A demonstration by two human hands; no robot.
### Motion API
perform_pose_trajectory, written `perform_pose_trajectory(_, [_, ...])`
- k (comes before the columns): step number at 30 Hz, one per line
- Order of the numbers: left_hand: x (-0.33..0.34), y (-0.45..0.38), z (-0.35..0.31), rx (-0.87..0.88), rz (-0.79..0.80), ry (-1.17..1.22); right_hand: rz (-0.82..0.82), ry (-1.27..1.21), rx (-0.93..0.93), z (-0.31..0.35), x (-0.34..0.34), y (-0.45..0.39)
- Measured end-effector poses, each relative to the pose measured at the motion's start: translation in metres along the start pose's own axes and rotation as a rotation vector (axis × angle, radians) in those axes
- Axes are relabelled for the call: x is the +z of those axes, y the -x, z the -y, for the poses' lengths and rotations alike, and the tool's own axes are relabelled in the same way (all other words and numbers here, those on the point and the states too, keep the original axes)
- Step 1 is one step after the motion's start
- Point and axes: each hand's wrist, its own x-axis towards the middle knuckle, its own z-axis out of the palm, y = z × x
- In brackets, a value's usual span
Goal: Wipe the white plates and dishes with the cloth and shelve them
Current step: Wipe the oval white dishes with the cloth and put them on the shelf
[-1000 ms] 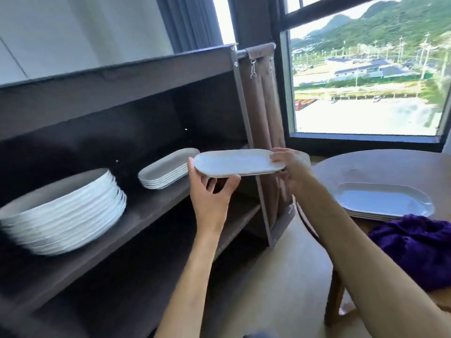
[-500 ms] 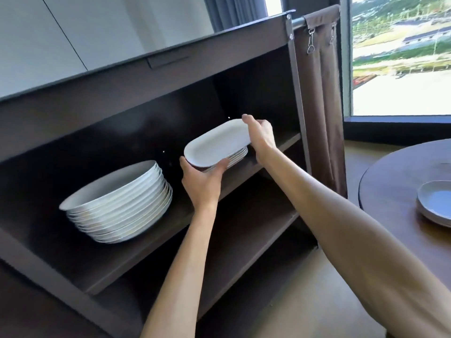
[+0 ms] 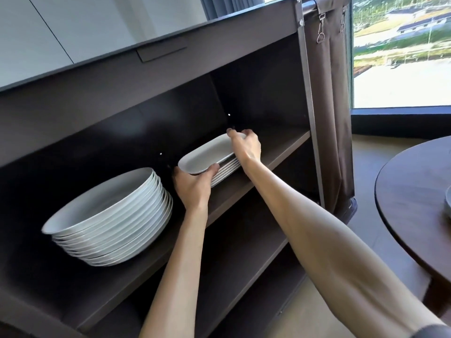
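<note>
**Around your work area**

At your 3 o'clock sits a dark round table. A brown fabric bag hangs by metal clips at 1 o'clock, with the window beyond it. Pale wall panels fill 11 o'clock.

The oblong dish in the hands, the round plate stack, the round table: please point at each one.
oblong dish [image 3: 207,152], head view, inner face.
round plate stack [image 3: 102,203], head view, top plate's face.
round table [image 3: 410,191], head view, bare top.
</note>
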Motion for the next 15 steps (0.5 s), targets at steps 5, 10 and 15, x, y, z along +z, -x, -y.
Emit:
perform_pose_trajectory(5, [0.003, -0.004, 0.002, -0.045, 0.074, -0.037, -0.049, 0.078, -0.015, -0.010, 0.001, -0.010])
perform_pose_trajectory(10, [0.000, -0.001, 0.000, -0.051, 0.092, -0.049, -0.045, 0.124, -0.002, -0.007, 0.001, -0.003])
perform_pose_trajectory(15, [-0.004, 0.005, -0.003, -0.077, 0.106, -0.090, -0.023, 0.140, -0.017, -0.001, -0.019, 0.010])
